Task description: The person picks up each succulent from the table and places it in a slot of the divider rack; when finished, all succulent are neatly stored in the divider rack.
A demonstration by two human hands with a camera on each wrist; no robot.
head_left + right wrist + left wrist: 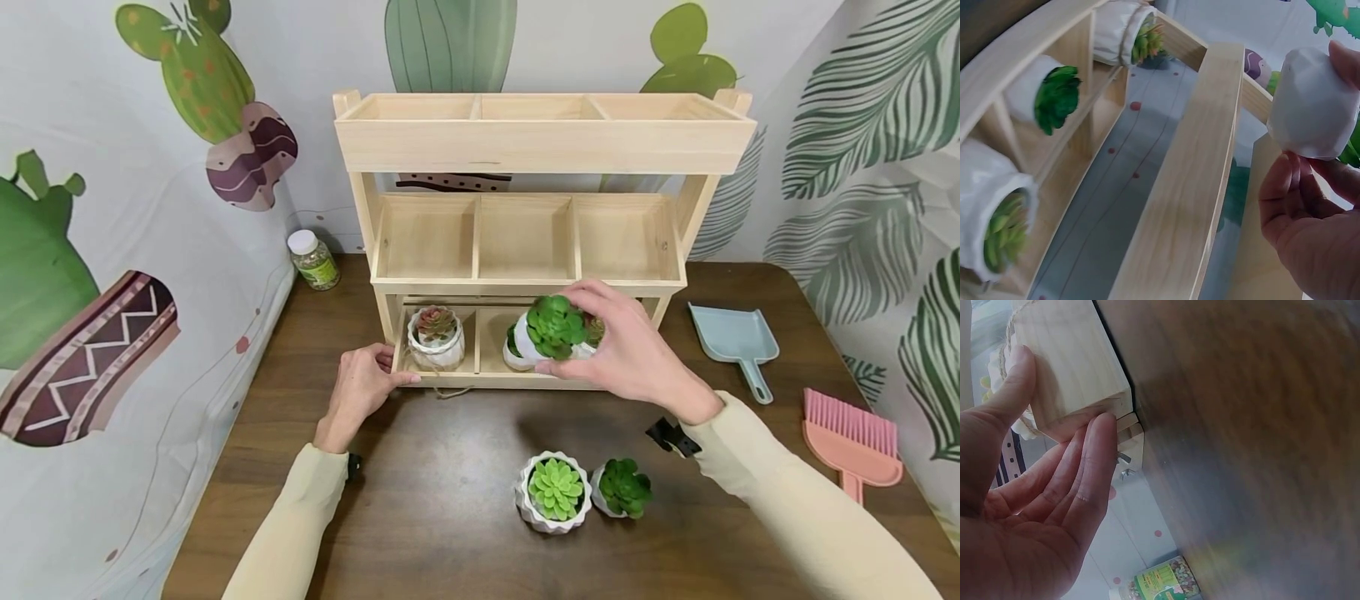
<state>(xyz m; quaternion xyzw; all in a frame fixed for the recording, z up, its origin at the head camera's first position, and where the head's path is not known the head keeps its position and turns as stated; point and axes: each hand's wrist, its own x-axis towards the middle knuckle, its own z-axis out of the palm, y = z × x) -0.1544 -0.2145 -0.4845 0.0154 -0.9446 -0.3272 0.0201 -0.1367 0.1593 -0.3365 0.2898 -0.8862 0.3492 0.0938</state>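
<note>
My right hand [626, 346] holds a small potted succulent [557, 327] with dark green leaves, tilted, above the lower tier of a wooden plant shelf [543, 147]. In the right wrist view the fingers and thumb pinch its white pot [1311, 103]. My left hand [358, 385] grips the front left corner of the lower tier, thumb on the front board and fingers along the side. A reddish succulent in a white pot [437, 339] stands in the left compartment. A green-leaved one [1057, 97] is in the middle; another white-potted succulent [1007, 231] sits at the right, mostly hidden in the head view.
On the brown table [420, 500] stand a light green succulent [555, 490] in a ridged white pot and a darker one [624, 488]. A blue dustpan [735, 337] and pink brush [852, 433] lie right. A white-capped jar [315, 262] is at back left.
</note>
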